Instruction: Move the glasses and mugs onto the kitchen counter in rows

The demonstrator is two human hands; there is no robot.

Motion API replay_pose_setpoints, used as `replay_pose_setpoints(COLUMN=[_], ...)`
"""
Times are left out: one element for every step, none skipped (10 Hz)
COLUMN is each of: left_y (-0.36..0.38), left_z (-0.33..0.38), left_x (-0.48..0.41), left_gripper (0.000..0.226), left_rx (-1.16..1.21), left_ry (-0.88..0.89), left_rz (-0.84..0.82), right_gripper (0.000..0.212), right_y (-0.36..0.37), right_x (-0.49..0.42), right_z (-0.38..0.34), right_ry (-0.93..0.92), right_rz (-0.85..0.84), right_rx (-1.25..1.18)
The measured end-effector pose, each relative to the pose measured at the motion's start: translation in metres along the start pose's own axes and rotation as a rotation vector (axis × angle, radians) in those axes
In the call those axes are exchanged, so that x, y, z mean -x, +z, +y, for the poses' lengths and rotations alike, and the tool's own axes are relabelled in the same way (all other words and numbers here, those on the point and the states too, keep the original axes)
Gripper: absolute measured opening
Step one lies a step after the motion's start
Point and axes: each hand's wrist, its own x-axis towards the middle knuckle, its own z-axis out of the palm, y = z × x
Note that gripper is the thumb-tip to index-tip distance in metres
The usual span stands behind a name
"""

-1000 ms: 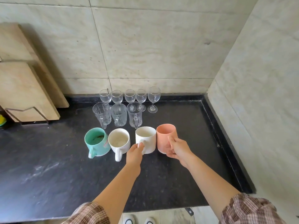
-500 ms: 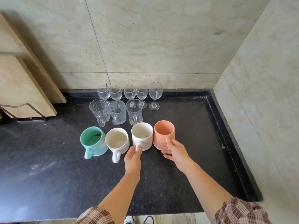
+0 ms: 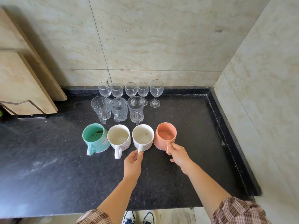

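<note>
- the black speckled stone kitchen counter carries three rows of drinkware toward its back edge, left of the back right corner.
- five clear stemmed wine glasses stand in a line against the back edge, the rightmost one set slightly apart from the other four.
- three clear glass handled mugs form the middle row, just in front of the wine glasses, handles pointing to the front edge.
- the front row runs, left to right: a mint green ceramic mug, a white ceramic mug, a second white ceramic mug and a salmon pink mug, each close beside or touching the next.
- the left hand pinches the handle of the second white mug between thumb and fingers.
- the right hand is closed on the handle of the salmon pink mug.
- both held mugs stand upright on the counter.
- pale wooden boards lean against the wall at the counter's back left.
- checked sleeves show at the front edge.
</note>
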Motion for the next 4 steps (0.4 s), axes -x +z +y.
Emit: replay_pose_setpoints(left_y=[-0.001, -0.006, -0.013, -0.019], left_z=[-0.001, 0.005, 0.010, 0.018], left_x=[-0.002, -0.001, -0.007, -0.008], left_gripper=[0.019, 0.020, 0.014, 0.025], left_rx=[-0.067, -0.167, -0.271, -0.384], left_ry=[0.029, 0.034, 0.012, 0.083], left_rz=[0.005, -0.012, -0.057, -0.064], right_gripper=[0.013, 0.025, 0.037, 0.024], right_y=[0.002, 0.004, 0.006, 0.003], right_x=[0.001, 0.002, 0.002, 0.007], right_z=[0.005, 0.005, 0.005, 0.000], right_ry=[0.008, 0.000, -0.052, -0.094], right_rz=[0.006, 0.064, 0.178, 0.365], right_rx=[0.019, 0.075, 0.180, 0.230])
